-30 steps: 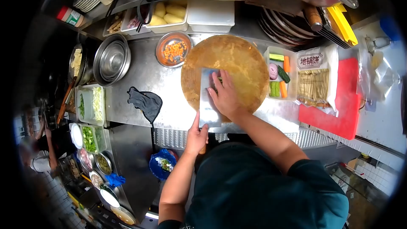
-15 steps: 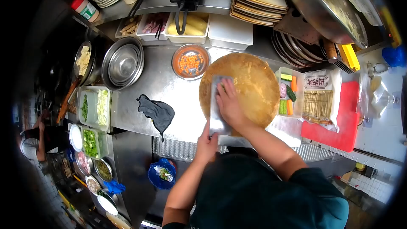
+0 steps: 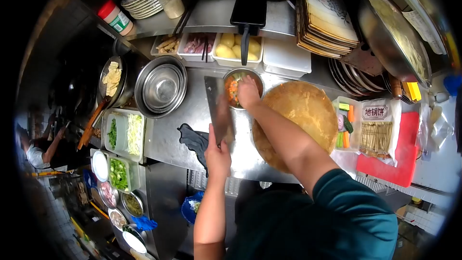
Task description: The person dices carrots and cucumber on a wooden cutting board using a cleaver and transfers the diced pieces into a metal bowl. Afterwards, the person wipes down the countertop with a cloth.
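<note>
My left hand (image 3: 218, 158) is closed round the handle of a cleaver (image 3: 222, 118), its broad blade raised left of the chopping block and slightly blurred. My right hand (image 3: 249, 92) reaches into a steel bowl (image 3: 261, 78) of diced orange and pale green pieces (image 3: 232, 88). Its fingers point down among the pieces; their tips are hidden, so I cannot tell whether they hold any. The round wooden chopping block (image 3: 305, 115) lies under my right forearm. A dark cloth (image 3: 195, 142) rests on the steel counter, just left of my left hand.
Nested steel bowls (image 3: 179, 98) stand left on the counter (image 3: 163, 137). To the right are a tub of cut vegetables (image 3: 353, 142), a packet (image 3: 375, 112) and a red board (image 3: 408, 156). A shelf (image 3: 209, 19) with plates overhangs the back. Another person (image 3: 41, 156) is far left.
My right hand has left the cleaver's blade and moved up into the bowl. My left hand has lifted the cleaver off the block, to the left. The view has shifted too.
</note>
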Tool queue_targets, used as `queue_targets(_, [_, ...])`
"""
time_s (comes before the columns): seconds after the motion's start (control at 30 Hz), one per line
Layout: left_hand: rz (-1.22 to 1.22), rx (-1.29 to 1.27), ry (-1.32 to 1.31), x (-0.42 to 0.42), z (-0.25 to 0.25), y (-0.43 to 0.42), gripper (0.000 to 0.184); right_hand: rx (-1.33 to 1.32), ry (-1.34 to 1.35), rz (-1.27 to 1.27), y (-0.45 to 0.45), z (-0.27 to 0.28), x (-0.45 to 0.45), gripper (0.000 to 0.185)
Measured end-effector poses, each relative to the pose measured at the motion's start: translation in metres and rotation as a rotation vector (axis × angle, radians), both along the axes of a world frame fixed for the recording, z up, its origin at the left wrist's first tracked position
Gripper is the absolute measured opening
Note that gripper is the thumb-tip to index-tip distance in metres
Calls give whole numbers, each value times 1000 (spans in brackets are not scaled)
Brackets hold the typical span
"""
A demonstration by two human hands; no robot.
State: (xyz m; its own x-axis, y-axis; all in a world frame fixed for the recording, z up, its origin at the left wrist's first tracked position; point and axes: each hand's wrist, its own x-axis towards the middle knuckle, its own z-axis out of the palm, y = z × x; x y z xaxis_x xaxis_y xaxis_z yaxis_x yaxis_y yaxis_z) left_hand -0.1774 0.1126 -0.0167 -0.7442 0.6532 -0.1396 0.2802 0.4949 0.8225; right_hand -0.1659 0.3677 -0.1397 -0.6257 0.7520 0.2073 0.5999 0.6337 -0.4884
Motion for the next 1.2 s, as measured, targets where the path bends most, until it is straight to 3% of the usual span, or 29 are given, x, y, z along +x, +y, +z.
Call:
queue_targets(0.1, [-44, -18, 134, -3, 4, -9, 71, -43, -162, 104, 3, 28, 17, 36])
queue_targets(0.23, [-119, -52, 285, 0, 9, -17, 67, 156, 54, 181, 4, 60, 66, 49])
queue_targets(0.3, [-125, -55, 330, 6, 9, -22, 65, 241, -150, 138, 21, 74, 102, 50])
queue_targets(0.37, [-110, -48, 305, 13, 11, -27, 64, 152, -286, 123, 51, 79, 137, 47])
queue_targets(0.4, [-93, -39, 256, 17, 13, -29, 64, 192, -172, 151, 69, 70, 154, 41])
queue_targets(0.47, [-70, -13, 195, 25, 15, -30, 63, -105, -171, 316, 100, 65, 176, 31])
queue_targets(0.53, [-38, 17, 168, 35, 15, -34, 64, -61, -125, 365, 108, 57, 184, 25])
queue_targets(0.67, [-41, -30, 187, 56, 22, -45, 64, -38, -58, 397, 117, 45, 179, 18])
queue_targets(0.73, [-58, -156, 219, 67, 29, -51, 64, 16, -32, 292, 110, 54, 181, 14])
queue_targets(0.77, [-85, -77, 282, 74, 25, -55, 68, 54, -10, 249, 106, 62, 178, 15])
queue_targets(0.8, [-168, -85, 500, 82, 30, -57, 71, 117, 148, 201, 102, 73, 175, 12])
queue_targets(0.9, [-362, -306, 621, 110, 31, -52, 75, 193, 431, 135, 75, 128, 169, 5])
queue_targets(1.0, [-581, -244, 667, 134, 8, -36, 63, 176, 430, 266, 53, 158, 147, 4])
queue_targets(1.07, [-682, -227, 699, 150, -12, -25, 65, 148, 324, 336, 39, 165, 126, 4])
queue_targets(1.2, [-577, 16, 542, 142, -55, 5, 62, 107, 10, 412, 39, 125, 78, 10])
